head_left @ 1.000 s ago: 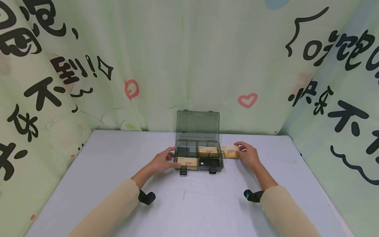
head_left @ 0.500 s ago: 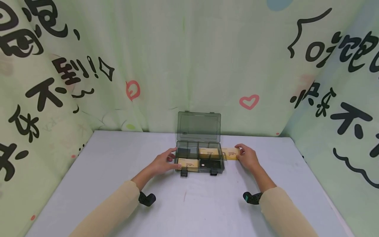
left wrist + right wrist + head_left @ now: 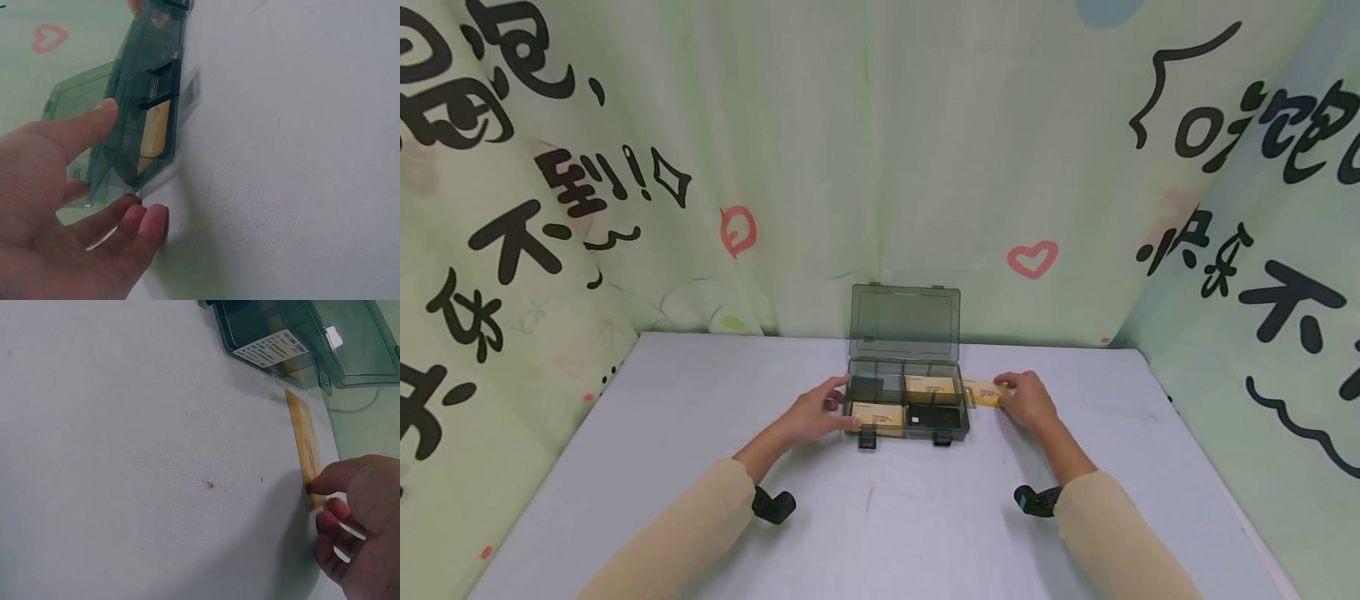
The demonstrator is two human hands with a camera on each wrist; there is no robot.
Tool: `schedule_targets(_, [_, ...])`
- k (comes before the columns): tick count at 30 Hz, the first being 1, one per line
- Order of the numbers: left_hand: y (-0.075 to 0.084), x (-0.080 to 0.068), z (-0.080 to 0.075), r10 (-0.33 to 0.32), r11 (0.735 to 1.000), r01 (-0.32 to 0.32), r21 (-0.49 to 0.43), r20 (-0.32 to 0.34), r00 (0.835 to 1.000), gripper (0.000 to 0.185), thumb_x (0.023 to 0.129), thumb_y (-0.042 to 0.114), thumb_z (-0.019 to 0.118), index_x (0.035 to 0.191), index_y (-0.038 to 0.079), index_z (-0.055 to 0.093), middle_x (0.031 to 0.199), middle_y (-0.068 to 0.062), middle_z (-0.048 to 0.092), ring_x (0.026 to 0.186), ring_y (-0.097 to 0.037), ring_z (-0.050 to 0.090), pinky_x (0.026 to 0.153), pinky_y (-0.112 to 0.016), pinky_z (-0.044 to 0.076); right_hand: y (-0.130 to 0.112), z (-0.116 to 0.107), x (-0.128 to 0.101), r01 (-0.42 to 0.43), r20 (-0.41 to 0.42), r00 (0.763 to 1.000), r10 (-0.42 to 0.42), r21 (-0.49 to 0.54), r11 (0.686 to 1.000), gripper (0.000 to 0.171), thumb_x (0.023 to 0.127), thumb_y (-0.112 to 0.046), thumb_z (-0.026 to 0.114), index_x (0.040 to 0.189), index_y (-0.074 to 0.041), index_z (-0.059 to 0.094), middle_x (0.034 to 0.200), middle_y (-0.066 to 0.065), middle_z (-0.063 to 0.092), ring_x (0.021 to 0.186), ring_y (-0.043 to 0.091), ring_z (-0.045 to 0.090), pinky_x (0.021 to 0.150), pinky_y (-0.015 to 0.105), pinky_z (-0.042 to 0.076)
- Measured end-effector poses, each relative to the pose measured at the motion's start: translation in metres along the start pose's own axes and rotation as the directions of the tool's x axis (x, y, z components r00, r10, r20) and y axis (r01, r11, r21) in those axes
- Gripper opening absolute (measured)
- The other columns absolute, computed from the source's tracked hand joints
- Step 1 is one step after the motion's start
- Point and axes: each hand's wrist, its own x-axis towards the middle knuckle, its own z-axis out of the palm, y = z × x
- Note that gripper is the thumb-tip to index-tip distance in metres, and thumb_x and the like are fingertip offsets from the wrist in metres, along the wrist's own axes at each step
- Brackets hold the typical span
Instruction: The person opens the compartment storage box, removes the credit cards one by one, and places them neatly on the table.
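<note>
A translucent grey-green storage box (image 3: 951,436) stands with its lid (image 3: 906,321) raised at the back. Yellow cards (image 3: 877,415) fill its front left compartment, and more yellow cards (image 3: 930,387) are in a back right one. A black item (image 3: 934,416) lies front right; a dark piece (image 3: 867,387) sits back left. My left hand (image 3: 808,412) grips the box's left end, thumb at the front corner and index finger farther back. To the right of the box, my right hand (image 3: 1028,398) pinches the outer end of a yellow card (image 3: 304,447), low at the table; some fingertips are hidden.
Black latches (image 3: 867,438) hang open on the box's front. A white printed label (image 3: 270,349) is on its right side. Behind the white table (image 3: 925,525) hangs a pale green curtain (image 3: 880,167) with black writing.
My right hand has come down slightly, and the yellow card now lies flatter, still beside the box. The left hand keeps its place; the whole view shifts a little.
</note>
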Motion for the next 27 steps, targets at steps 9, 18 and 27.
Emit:
schedule_targets(9, [0.0010, -0.0018, 0.0001, -0.007, 1.000, 0.007, -0.004, 0.005, 1.000, 0.081, 0.084, 0.034, 0.075, 0.152, 0.022, 0.032, 0.133, -0.008, 0.057, 0.123, -0.028, 0.052, 0.098, -0.049, 0.046, 0.0032, 0.0030, 0.0001, 0.035, -0.023, 0.999, -0.034, 0.034, 0.999, 0.037, 0.091, -0.002, 0.058, 0.128, 0.001, 0.059, 0.122, 0.026, 0.055, 0.104, 0.035, 0.051, 0.095, 0.051, 0.043])
schedule_targets(18, [0.0008, -0.0024, -0.0010, -0.012, 1.000, 0.012, -0.001, 0.007, 1.000, 0.080, 0.086, 0.033, 0.073, 0.153, 0.022, 0.030, 0.133, -0.008, 0.056, 0.124, -0.027, 0.052, 0.099, -0.049, 0.045, 0.0067, 0.0054, 0.0011, 0.056, -0.043, 0.998, -0.053, 0.068, 0.996, 0.039, 0.091, 0.000, 0.057, 0.130, 0.001, 0.057, 0.122, 0.024, 0.055, 0.100, 0.033, 0.052, 0.091, 0.047, 0.045])
schedule_targets(27, [0.0019, -0.0012, -0.0019, -0.003, 1.000, 0.003, 0.008, 0.005, 1.000, 0.079, 0.086, 0.033, 0.074, 0.152, 0.022, 0.032, 0.132, -0.007, 0.057, 0.123, -0.026, 0.053, 0.100, -0.049, 0.045, 0.0075, 0.0027, 0.0023, 0.069, -0.050, 0.997, -0.066, 0.067, 0.995, 0.036, 0.091, 0.002, 0.056, 0.127, 0.001, 0.060, 0.119, 0.023, 0.055, 0.096, 0.032, 0.052, 0.088, 0.045, 0.046])
